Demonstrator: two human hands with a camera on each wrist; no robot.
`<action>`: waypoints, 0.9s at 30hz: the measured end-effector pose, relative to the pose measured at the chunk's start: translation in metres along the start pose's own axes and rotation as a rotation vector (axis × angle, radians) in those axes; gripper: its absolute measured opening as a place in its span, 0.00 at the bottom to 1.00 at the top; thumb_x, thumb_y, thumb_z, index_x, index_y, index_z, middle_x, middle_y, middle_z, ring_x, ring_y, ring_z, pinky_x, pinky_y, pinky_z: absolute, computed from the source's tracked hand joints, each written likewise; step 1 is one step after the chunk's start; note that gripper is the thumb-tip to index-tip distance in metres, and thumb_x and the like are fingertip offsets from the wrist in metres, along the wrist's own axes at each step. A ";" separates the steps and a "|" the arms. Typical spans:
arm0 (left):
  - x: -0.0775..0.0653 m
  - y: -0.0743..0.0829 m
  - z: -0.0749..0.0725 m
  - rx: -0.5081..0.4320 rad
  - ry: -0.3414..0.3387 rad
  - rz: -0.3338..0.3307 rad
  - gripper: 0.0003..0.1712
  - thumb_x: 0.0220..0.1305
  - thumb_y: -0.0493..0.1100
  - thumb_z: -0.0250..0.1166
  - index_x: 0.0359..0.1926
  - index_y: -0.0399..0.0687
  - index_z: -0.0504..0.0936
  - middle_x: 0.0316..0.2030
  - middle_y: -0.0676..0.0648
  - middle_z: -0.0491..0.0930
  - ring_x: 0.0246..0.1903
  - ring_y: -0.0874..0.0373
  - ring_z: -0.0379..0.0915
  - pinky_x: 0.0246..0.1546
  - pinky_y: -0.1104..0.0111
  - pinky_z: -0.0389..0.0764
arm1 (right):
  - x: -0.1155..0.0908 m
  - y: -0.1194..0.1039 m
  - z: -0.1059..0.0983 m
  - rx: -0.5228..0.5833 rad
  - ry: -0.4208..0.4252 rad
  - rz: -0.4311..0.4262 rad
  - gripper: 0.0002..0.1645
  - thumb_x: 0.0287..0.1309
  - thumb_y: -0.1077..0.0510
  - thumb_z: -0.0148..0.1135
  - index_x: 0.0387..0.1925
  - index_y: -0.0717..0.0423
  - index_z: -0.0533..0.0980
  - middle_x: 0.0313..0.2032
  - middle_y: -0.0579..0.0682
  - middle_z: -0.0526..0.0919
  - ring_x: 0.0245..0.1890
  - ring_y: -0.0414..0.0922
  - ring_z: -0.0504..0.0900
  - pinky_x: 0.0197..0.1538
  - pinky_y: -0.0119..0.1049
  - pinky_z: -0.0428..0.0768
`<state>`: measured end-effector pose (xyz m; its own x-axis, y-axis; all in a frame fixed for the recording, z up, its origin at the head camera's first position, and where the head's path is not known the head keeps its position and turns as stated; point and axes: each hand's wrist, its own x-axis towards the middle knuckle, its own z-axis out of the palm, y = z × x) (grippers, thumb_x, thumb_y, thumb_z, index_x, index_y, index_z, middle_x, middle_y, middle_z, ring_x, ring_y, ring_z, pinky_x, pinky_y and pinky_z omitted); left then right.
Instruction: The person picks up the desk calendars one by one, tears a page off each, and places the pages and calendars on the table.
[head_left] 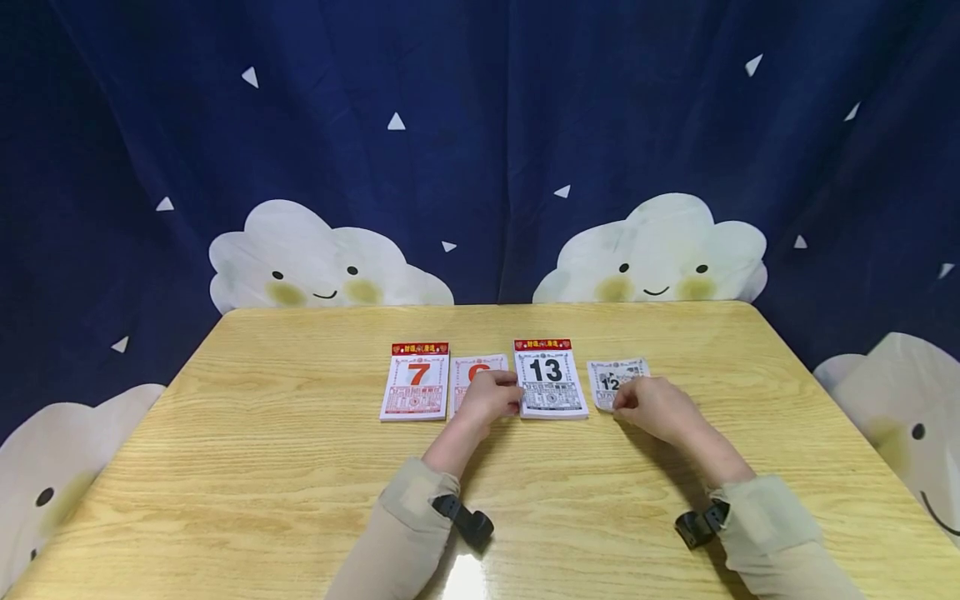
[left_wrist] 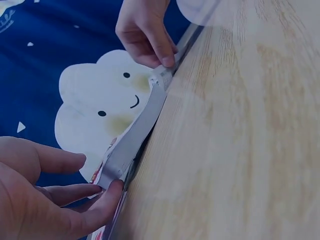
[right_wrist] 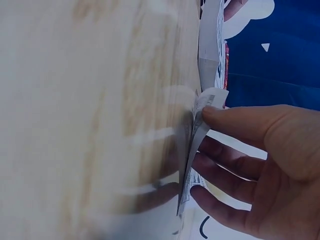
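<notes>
A thick tear-off calendar pad showing 13 [head_left: 551,383] lies flat with a red header strip. My left hand [head_left: 491,395] touches its left edge with the fingertips, over part of a loose calendar sheet with a red numeral [head_left: 480,363]. To the right, my right hand [head_left: 660,407] pinches the lower edge of a loose calendar sheet showing 12 [head_left: 603,377]. That sheet curls up from the table, and in the right wrist view my thumb [right_wrist: 240,122] presses on its bent corner. Another calendar pad, showing a red 7 [head_left: 415,392], lies at the left.
The wooden table [head_left: 262,467] has its back edge just beyond the papers. Behind it hangs a dark blue curtain [head_left: 465,125] with smiling clouds and white triangles. Dark wrist devices [head_left: 468,523] are strapped over both sleeves.
</notes>
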<state>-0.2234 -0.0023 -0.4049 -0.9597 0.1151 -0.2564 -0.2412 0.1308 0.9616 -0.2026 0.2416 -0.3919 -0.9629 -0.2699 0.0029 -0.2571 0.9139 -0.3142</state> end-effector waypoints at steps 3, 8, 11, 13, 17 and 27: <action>-0.001 0.000 0.000 0.009 0.002 -0.002 0.24 0.54 0.31 0.60 0.54 0.31 0.72 0.48 0.35 0.75 0.36 0.52 0.78 0.37 0.67 0.80 | 0.000 0.001 0.000 0.009 -0.006 -0.021 0.03 0.45 0.58 0.65 0.21 0.48 0.79 0.21 0.41 0.80 0.23 0.39 0.72 0.28 0.37 0.71; -0.002 0.001 0.000 0.010 -0.006 -0.002 0.24 0.55 0.31 0.60 0.54 0.30 0.71 0.50 0.34 0.73 0.40 0.50 0.77 0.38 0.66 0.80 | 0.001 0.002 -0.001 0.031 -0.034 -0.055 0.01 0.42 0.56 0.67 0.22 0.47 0.80 0.23 0.40 0.81 0.25 0.39 0.73 0.31 0.38 0.73; -0.002 0.001 -0.001 -0.004 -0.011 -0.007 0.24 0.55 0.31 0.59 0.54 0.28 0.71 0.51 0.34 0.73 0.42 0.48 0.77 0.39 0.65 0.80 | 0.001 0.001 -0.001 0.037 -0.057 -0.059 0.02 0.42 0.56 0.67 0.23 0.47 0.81 0.24 0.40 0.81 0.25 0.38 0.73 0.31 0.37 0.73; -0.002 0.001 -0.001 -0.008 -0.010 -0.012 0.24 0.55 0.31 0.59 0.54 0.29 0.71 0.51 0.34 0.72 0.43 0.47 0.77 0.39 0.65 0.80 | 0.001 0.001 -0.001 0.033 -0.060 -0.058 0.02 0.42 0.56 0.67 0.23 0.47 0.81 0.25 0.41 0.81 0.26 0.38 0.73 0.31 0.37 0.72; -0.001 0.001 -0.001 0.011 -0.016 -0.002 0.24 0.56 0.31 0.59 0.54 0.28 0.70 0.51 0.33 0.72 0.43 0.47 0.76 0.39 0.65 0.80 | 0.002 0.001 -0.001 0.020 -0.051 -0.064 0.02 0.41 0.57 0.67 0.23 0.47 0.81 0.26 0.42 0.79 0.27 0.39 0.73 0.32 0.37 0.72; 0.001 0.002 -0.003 -0.034 -0.013 0.031 0.24 0.55 0.30 0.57 0.54 0.29 0.69 0.42 0.38 0.73 0.34 0.52 0.76 0.36 0.64 0.81 | 0.003 0.002 -0.001 0.032 -0.045 -0.080 0.02 0.43 0.58 0.66 0.24 0.48 0.81 0.24 0.41 0.82 0.28 0.40 0.76 0.35 0.40 0.75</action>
